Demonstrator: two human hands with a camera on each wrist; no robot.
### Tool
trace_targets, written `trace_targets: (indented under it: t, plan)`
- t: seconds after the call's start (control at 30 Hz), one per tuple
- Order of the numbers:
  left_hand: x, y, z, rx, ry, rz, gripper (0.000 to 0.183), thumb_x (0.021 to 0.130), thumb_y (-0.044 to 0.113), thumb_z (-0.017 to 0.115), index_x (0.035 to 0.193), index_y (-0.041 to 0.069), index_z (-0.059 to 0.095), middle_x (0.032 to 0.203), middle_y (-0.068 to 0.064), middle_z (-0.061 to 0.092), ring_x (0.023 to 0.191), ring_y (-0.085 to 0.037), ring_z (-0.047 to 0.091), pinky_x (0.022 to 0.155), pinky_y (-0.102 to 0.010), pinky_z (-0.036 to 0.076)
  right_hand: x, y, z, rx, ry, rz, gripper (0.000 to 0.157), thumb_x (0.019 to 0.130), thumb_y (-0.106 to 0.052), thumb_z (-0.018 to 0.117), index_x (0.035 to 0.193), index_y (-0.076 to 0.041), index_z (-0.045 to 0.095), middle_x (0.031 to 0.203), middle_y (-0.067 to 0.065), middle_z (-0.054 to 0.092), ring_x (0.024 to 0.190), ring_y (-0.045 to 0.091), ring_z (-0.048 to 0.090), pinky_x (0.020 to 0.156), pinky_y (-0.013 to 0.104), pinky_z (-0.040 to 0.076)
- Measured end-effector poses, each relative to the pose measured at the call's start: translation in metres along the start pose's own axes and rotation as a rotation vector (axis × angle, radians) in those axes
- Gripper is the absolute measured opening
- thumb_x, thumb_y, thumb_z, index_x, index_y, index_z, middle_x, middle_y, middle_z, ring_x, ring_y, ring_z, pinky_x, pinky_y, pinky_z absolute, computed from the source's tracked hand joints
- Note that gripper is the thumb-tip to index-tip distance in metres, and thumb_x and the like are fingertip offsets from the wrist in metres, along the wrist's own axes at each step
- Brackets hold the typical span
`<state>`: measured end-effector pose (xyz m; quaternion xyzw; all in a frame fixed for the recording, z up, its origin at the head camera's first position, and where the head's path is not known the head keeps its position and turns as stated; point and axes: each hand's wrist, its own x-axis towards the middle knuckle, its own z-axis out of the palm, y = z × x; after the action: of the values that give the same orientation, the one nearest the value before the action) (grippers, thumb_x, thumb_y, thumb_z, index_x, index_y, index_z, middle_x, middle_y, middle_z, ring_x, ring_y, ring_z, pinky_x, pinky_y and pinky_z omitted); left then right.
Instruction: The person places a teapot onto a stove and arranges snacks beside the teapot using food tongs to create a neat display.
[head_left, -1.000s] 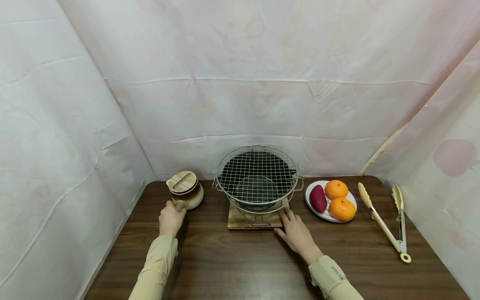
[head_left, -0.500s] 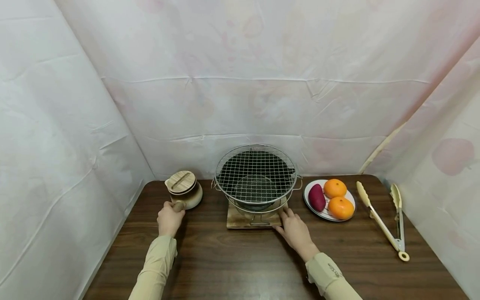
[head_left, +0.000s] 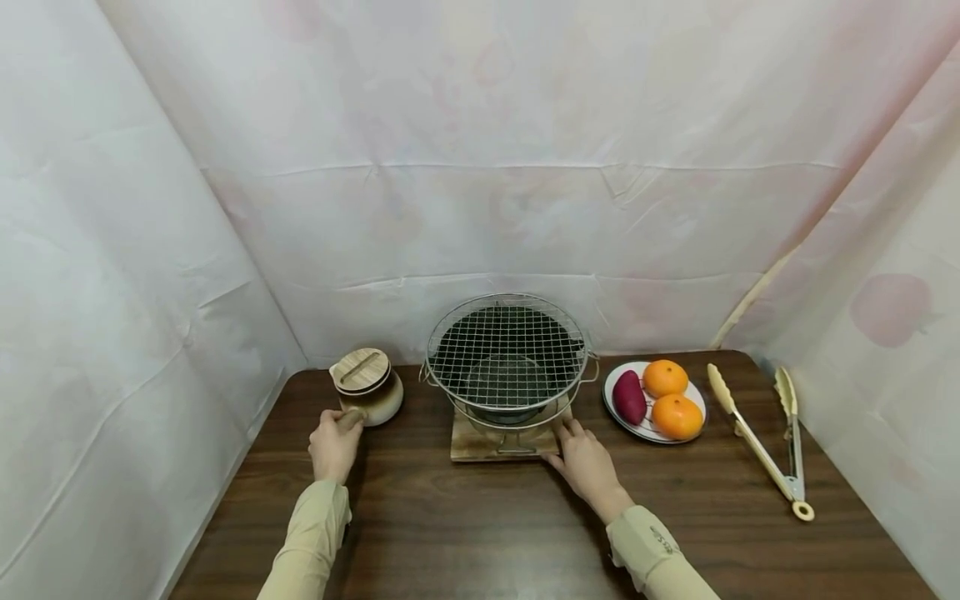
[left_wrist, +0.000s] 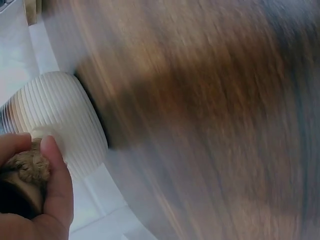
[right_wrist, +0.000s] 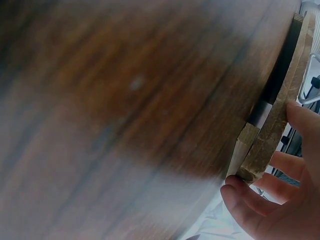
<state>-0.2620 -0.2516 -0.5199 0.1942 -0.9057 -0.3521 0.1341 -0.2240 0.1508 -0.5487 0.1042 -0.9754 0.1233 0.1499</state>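
My left hand (head_left: 332, 447) grips the stubby, rope-wrapped handle (left_wrist: 32, 162) of a small lidded pot (head_left: 384, 402) at the table's left back. The pot is cream and brown with a ribbed side (left_wrist: 65, 112), and its slatted wooden lid (head_left: 360, 369) is on. At the middle, my right hand (head_left: 588, 467) holds the front right corner of a wooden board (head_left: 472, 446), thumb at the front edge and fingers at the side. On that board stands a round tabletop grill with a wire mesh rack (head_left: 510, 354) over a dark bowl.
Right of the grill, a white plate (head_left: 611, 389) carries a purple sweet potato (head_left: 629, 397) and two oranges (head_left: 677, 417). Spread tongs (head_left: 767, 458) with cream tips lie farther right. White patterned sheeting (head_left: 480, 208) encloses the back and sides of the dark wooden table (head_left: 465, 533).
The head view shifts slightly, so everything sits a little farther left in it. Both hands keep their holds on the pot handle and the board.
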Motion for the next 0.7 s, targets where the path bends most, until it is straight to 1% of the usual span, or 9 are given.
trace_targets:
  t: [0.07, 0.17, 0.3, 0.4, 0.57, 0.7]
  plan:
    - [-0.001, -0.001, -0.002, 0.004, 0.009, 0.013, 0.039, 0.088, 0.027, 0.064, 0.118, 0.002, 0.054, 0.117, -0.030, 0.063, 0.110, -0.050, 0.058, 0.093, -0.059, 0.042, -0.001, 0.000, 0.001, -0.004, 0.001, -0.003, 0.058, 0.081, -0.042, 0.074, 0.122, -0.003, 0.063, 0.121, 0.019, 0.061, 0.090, 0.037, 0.064, 0.074, 0.048, 0.057]
    - [-0.001, -0.002, -0.005, 0.010, 0.026, 0.050, 0.038, 0.089, 0.025, 0.064, 0.117, 0.002, 0.055, 0.116, -0.030, 0.064, 0.108, -0.049, 0.059, 0.092, -0.059, 0.043, -0.001, 0.000, 0.001, -0.013, 0.025, -0.015, 0.057, 0.080, -0.041, 0.075, 0.120, -0.003, 0.063, 0.116, 0.018, 0.061, 0.087, 0.036, 0.064, 0.073, 0.048, 0.057]
    - [0.001, 0.003, -0.010, 0.005, 0.063, 0.092, 0.036, 0.088, 0.023, 0.066, 0.115, 0.001, 0.056, 0.113, -0.030, 0.065, 0.105, -0.049, 0.060, 0.091, -0.060, 0.043, 0.000, 0.000, 0.000, -0.025, 0.055, -0.028, 0.056, 0.079, -0.041, 0.076, 0.119, -0.004, 0.064, 0.113, 0.017, 0.061, 0.083, 0.036, 0.064, 0.070, 0.048, 0.056]
    - [0.002, 0.011, -0.017, 0.001, 0.084, 0.113, 0.035, 0.087, 0.022, 0.067, 0.114, 0.002, 0.058, 0.109, -0.029, 0.067, 0.103, -0.048, 0.062, 0.091, -0.060, 0.043, 0.000, 0.000, 0.000, -0.035, 0.051, -0.029, 0.056, 0.080, -0.042, 0.075, 0.119, -0.004, 0.064, 0.114, 0.016, 0.061, 0.082, 0.036, 0.064, 0.068, 0.048, 0.056]
    - [0.003, 0.028, -0.035, -0.010, 0.114, 0.145, 0.036, 0.086, 0.025, 0.068, 0.113, 0.003, 0.060, 0.106, -0.027, 0.069, 0.100, -0.047, 0.064, 0.093, -0.060, 0.042, 0.000, 0.000, 0.000, -0.050, 0.040, -0.029, 0.057, 0.080, -0.043, 0.074, 0.120, -0.005, 0.063, 0.116, 0.016, 0.061, 0.083, 0.035, 0.064, 0.068, 0.048, 0.056]
    - [0.002, 0.045, -0.049, -0.028, 0.155, 0.172, 0.035, 0.086, 0.026, 0.070, 0.112, 0.004, 0.062, 0.106, -0.026, 0.070, 0.094, -0.046, 0.066, 0.089, -0.058, 0.045, -0.001, 0.000, 0.000, -0.052, 0.047, -0.033, 0.057, 0.080, -0.043, 0.074, 0.120, -0.004, 0.063, 0.116, 0.017, 0.061, 0.084, 0.036, 0.064, 0.068, 0.048, 0.056]
